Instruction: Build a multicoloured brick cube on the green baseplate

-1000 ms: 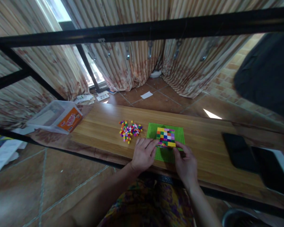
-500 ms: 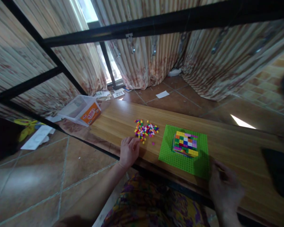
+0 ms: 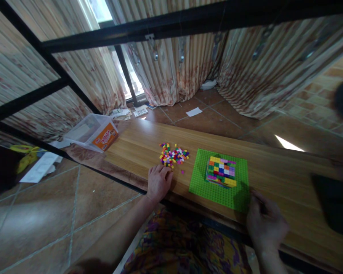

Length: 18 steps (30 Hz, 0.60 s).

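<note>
My left hand [image 3: 159,183] rests near the front edge of the wooden tabletop, fingers curled together beside a loose pile of small toy bricks [image 3: 173,155]. Whatever its fingers hold, if anything, is hidden. A single magenta brick [image 3: 182,172] lies just right of that hand. On the green baseplate [image 3: 198,182] stands a block-shaped build of multicoloured bricks [image 3: 222,170], with yellow ones along its near edge. My right hand [image 3: 265,220] is at the plate's near right corner, fingers bent and close together; I cannot see anything in them.
A clear plastic box [image 3: 88,133] with an orange label stands at the left end of the wooden tabletop [image 3: 140,148]. A dark flat object [image 3: 331,201] lies at the right. A black metal frame bar [image 3: 131,32] crosses above, before striped curtains [image 3: 165,72].
Both hands have left the brick build: the left went to the loose pile, the right to the plate's right corner. A magenta brick now lies apart from the pile. The view has shifted.
</note>
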Each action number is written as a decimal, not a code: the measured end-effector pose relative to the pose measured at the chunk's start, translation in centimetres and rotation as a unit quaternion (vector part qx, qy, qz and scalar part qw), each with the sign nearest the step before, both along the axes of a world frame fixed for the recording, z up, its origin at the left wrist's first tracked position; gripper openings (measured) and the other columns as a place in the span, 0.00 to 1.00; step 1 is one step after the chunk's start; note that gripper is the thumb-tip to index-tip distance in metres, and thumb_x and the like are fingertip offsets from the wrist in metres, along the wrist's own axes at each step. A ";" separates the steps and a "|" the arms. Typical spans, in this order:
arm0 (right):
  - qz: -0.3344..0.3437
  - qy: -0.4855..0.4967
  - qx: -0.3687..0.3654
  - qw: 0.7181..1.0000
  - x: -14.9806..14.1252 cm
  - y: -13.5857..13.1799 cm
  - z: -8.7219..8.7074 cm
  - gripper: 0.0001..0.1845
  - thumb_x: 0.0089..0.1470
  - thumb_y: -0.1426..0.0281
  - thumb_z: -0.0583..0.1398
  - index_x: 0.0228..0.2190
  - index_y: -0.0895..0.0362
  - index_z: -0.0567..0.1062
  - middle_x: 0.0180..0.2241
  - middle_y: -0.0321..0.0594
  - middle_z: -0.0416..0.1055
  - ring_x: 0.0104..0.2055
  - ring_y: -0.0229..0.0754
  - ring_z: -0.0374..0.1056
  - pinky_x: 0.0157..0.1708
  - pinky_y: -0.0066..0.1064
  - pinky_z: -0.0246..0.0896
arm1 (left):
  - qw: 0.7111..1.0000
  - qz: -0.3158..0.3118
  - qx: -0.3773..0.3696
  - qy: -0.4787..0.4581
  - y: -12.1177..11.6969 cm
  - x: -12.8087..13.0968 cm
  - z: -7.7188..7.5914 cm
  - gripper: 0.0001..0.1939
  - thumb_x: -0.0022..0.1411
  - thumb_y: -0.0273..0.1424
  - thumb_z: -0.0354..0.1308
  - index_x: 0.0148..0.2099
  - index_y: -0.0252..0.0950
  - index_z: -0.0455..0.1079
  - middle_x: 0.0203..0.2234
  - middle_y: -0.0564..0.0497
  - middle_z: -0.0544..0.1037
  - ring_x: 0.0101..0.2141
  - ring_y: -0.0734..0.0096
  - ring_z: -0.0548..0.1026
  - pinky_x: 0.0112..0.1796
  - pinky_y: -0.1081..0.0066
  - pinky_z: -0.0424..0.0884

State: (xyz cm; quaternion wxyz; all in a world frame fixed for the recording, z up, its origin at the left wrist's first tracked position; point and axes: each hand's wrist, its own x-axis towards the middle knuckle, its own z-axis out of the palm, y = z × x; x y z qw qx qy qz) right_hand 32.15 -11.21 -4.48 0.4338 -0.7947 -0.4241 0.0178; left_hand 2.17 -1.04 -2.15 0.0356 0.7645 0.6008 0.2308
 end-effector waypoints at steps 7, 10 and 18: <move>0.021 -0.024 0.015 0.999 -0.1 0.2 -0.2 0.20 0.58 0.59 0.54 0.38 0.61 0.79 0.37 0.50 0.78 0.38 0.49 0.73 0.40 0.38 0.66 | 0.997 -0.055 -0.001 -0.053 -0.4 1.1 0.7 0.06 0.67 0.29 0.52 0.39 0.39 0.71 0.34 0.50 0.78 0.37 0.66 0.75 0.41 0.66 0.67; 0.025 -0.019 0.022 0.999 -0.2 0.2 -0.2 0.20 0.59 0.59 0.54 0.37 0.60 0.79 0.37 0.49 0.78 0.38 0.48 0.73 0.40 0.37 0.66 | 0.984 -0.112 -0.028 -0.137 -0.9 2.7 2.3 0.06 0.67 0.29 0.52 0.41 0.39 0.71 0.34 0.51 0.78 0.36 0.71 0.76 0.39 0.71 0.69; 0.034 -0.017 0.020 0.999 -0.3 0.3 -0.3 0.19 0.60 0.60 0.54 0.38 0.60 0.79 0.37 0.49 0.78 0.38 0.46 0.73 0.39 0.35 0.66 | 0.939 -0.212 -0.064 -0.265 -1.1 7.1 5.2 0.07 0.66 0.29 0.55 0.38 0.39 0.75 0.32 0.52 0.79 0.35 0.73 0.76 0.38 0.73 0.72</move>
